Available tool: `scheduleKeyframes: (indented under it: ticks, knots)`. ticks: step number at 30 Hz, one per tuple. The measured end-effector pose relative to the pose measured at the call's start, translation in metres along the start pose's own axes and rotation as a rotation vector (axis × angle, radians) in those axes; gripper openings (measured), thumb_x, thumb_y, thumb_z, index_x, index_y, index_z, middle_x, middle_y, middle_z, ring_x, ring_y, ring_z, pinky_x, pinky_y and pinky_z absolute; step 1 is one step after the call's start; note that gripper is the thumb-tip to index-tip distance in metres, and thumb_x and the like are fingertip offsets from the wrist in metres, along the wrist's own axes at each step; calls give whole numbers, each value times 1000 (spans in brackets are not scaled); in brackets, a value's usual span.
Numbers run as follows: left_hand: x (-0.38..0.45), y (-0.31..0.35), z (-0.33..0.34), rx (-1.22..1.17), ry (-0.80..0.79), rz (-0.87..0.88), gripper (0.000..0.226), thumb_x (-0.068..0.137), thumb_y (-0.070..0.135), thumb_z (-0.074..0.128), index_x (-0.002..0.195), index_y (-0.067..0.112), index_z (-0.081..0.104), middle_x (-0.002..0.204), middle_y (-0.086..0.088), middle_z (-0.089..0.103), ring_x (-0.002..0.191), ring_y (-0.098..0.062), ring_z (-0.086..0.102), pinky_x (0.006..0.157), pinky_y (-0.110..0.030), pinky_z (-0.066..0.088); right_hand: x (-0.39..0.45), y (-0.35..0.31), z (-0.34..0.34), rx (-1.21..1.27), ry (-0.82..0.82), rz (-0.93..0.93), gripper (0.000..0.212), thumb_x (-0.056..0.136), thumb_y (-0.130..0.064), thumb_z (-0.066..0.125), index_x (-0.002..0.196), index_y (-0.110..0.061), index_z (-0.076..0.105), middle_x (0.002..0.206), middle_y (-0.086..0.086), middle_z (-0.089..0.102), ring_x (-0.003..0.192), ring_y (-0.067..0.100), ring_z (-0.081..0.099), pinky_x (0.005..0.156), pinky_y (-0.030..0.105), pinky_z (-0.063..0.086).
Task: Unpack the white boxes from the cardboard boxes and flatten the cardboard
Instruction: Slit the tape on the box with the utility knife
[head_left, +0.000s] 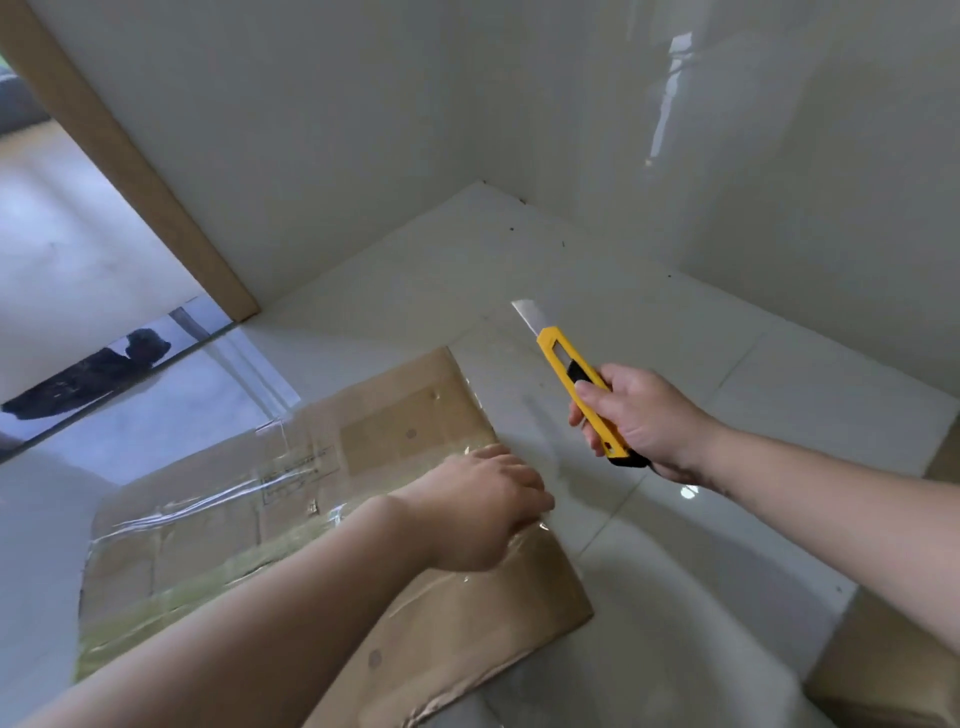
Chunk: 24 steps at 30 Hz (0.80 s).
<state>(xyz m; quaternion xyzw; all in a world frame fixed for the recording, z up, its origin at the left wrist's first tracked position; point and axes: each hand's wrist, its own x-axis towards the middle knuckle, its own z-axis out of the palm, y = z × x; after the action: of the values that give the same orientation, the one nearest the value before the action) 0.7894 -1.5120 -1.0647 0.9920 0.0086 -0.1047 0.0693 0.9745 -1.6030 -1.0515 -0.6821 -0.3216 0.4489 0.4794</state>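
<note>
The white tiled floor (675, 597) runs under everything here, glossy and wet-looking with reflections, and I judge that to be my first worry: the cardboard could skate across it if I push sideways.

The cardboard box (322, 519) lies near and left of centre, a big taped piece that looks mostly flat already. Clear tape crosses its top and wraps the right-hand edge. I cannot see any white boxes from here, so I cannot tell whether any are still inside. A second bit of cardboard (893, 675) pokes in at the near right corner.

My left hand (483, 512) rests on the box's right edge, fingers curling over the taped seam, though how firmly it grips I cannot tell. That puts those fingers right where a cut would likely go.

My right hand (639, 418) is clamped around the yellow utility knife (574, 387), held in the air to the right of the box and beyond it, touching nothing. Its blade (527, 317) is pushed well out and points toward the far wall. A blade that long could flex or snap on stiff tape, and a slip toward me would meet my left wrist.
</note>
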Motion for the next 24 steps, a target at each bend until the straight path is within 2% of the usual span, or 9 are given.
scheduleKeyframes:
  ticks: [3, 8, 12, 14, 18, 24]
  knots:
    - [3, 2, 3, 3, 43, 12, 21, 90, 22, 52, 108, 25, 62, 102, 4, 61, 97, -21, 53, 94, -34, 42, 0, 8, -1, -24, 5, 11, 27, 101, -15, 44, 78, -4, 52, 73, 19, 53, 48, 17, 47, 46, 26, 42]
    - [0, 3, 2, -41, 89, -4, 26, 88, 19, 54, 113, 25, 61, 103, 4, 61, 99, -20, 53, 97, -31, 39, 5, 8, 1, 32, -10, 32, 26, 101, -17, 45, 79, -4, 51, 69, 11, 55, 46, 15, 47, 44, 25, 42]
    - [-7, 2, 8, -3, 166, -23, 36, 83, 18, 47, 116, 23, 61, 104, 6, 64, 101, -19, 53, 104, -32, 33, -1, 22, 8, 7, -154, 171, 27, 102, -21, 43, 85, -3, 53, 55, 0, 59, 41, 12, 49, 42, 22, 40]
    - [-10, 3, 9, 37, 190, -17, 34, 79, 18, 46, 108, 23, 64, 99, 8, 63, 98, -19, 52, 101, -31, 33, -7, 31, 13, -10, -204, 205, 26, 102, -22, 42, 87, -4, 53, 50, -6, 60, 40, 12, 50, 43, 22, 40]
    - [-8, 7, 4, 83, 240, -15, 24, 75, 18, 51, 94, 25, 64, 88, 12, 61, 91, -17, 49, 89, -29, 36, -9, 38, 20, -19, -228, 207, 26, 102, -22, 43, 84, -7, 54, 53, -8, 61, 43, 13, 52, 43, 21, 41]
    - [-8, 7, -1, 57, 242, -19, 35, 73, 18, 45, 102, 30, 61, 96, 15, 62, 98, -14, 50, 84, -34, 41, -7, 39, 25, -12, -263, 190, 27, 101, -22, 45, 82, -8, 56, 65, 0, 63, 48, 15, 53, 46, 24, 44]
